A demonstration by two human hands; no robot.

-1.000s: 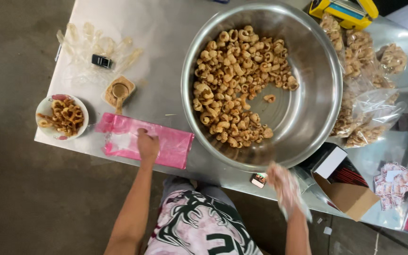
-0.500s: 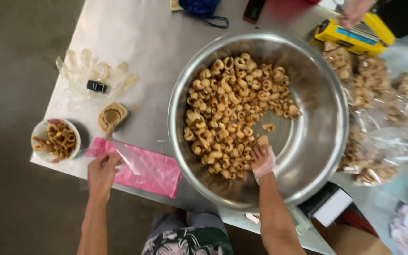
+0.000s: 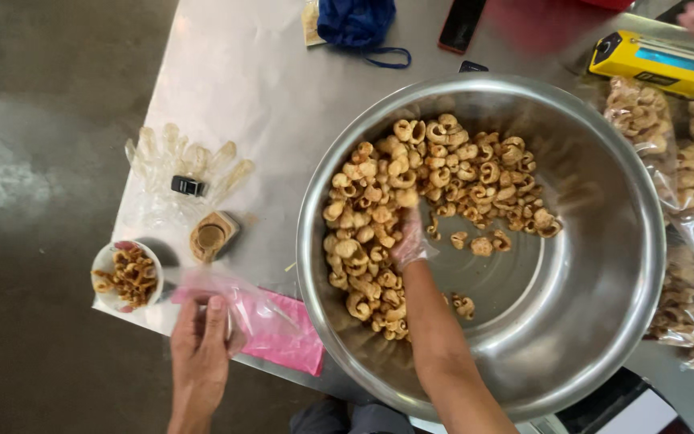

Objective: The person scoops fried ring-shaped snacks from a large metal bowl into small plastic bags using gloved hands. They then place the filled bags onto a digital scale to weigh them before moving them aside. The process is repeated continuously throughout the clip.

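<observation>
The right hand [image 3: 408, 238], in a thin clear glove, has its fingers curled into the heap of curled, golden-brown fried snacks [image 3: 411, 201] inside the big steel bowl [image 3: 604, 321]; whether they pinch any, I cannot tell. The pieces look light and brittle, best scooped loosely. The left hand [image 3: 200, 337] pinches the mouth of a limp clear plastic bag [image 3: 259, 317] just beyond its fingertips.
</observation>
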